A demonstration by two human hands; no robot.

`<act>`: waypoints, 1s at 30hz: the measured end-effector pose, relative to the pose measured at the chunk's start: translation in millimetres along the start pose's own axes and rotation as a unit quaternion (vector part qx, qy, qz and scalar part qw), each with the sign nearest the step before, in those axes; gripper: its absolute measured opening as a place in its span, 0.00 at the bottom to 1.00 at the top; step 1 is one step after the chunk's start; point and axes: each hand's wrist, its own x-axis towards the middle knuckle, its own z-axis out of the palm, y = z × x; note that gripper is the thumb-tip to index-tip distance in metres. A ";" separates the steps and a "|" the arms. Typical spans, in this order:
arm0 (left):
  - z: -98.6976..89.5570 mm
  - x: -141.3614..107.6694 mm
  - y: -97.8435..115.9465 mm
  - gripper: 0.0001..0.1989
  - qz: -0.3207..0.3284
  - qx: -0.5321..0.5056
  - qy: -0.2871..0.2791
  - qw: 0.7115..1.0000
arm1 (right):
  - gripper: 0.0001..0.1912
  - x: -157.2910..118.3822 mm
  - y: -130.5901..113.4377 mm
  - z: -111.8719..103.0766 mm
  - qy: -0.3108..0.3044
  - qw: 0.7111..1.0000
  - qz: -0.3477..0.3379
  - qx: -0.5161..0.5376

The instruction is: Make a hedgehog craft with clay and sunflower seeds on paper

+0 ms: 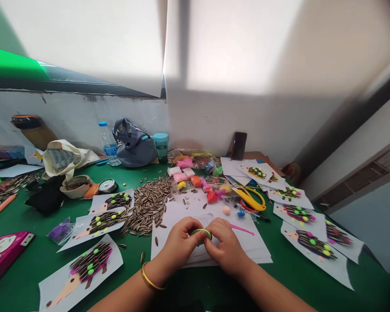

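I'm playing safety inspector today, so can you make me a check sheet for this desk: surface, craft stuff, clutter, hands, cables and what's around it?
Surface: green tabletop, with white paper around the middle.
Craft things: heap of striped seeds at the paper's left; colourful packets toward the back; hedgehog pictures on both sides.
Clutter: yellow-handled scissors on the right; phone propped up at the back; bottle beside a blue bag.
Left hand: fingers closed on a small green-edged piece, mostly hidden.
Right hand: holding the same piece.
Cables: nothing seen.
Surroundings: wall behind; white covering hanging over part of it.
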 end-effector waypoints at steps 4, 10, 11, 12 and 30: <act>0.8 -0.8 -2.6 0.10 -0.003 -0.035 0.013 0.999 | 0.08 0.4 -1.1 -2.0 -0.002 1.000 0.003 0.017; 1.6 -1.0 -1.2 0.10 0.019 0.009 0.011 1.000 | 0.10 -0.9 0.2 -0.6 0.004 1.000 -0.005 0.014; 1.5 -1.2 -1.6 0.11 0.017 0.004 0.015 1.000 | 0.09 -1.0 0.4 -0.4 0.001 1.000 -0.006 0.018; 1.4 -1.4 -2.3 0.11 0.014 -0.006 0.021 1.000 | 0.08 -1.1 0.4 -0.4 -0.003 1.000 -0.007 0.022; 0.5 0.3 -3.8 0.13 -0.008 -0.075 -0.004 0.997 | 0.10 -0.4 5.7 -1.5 0.033 0.999 0.005 0.031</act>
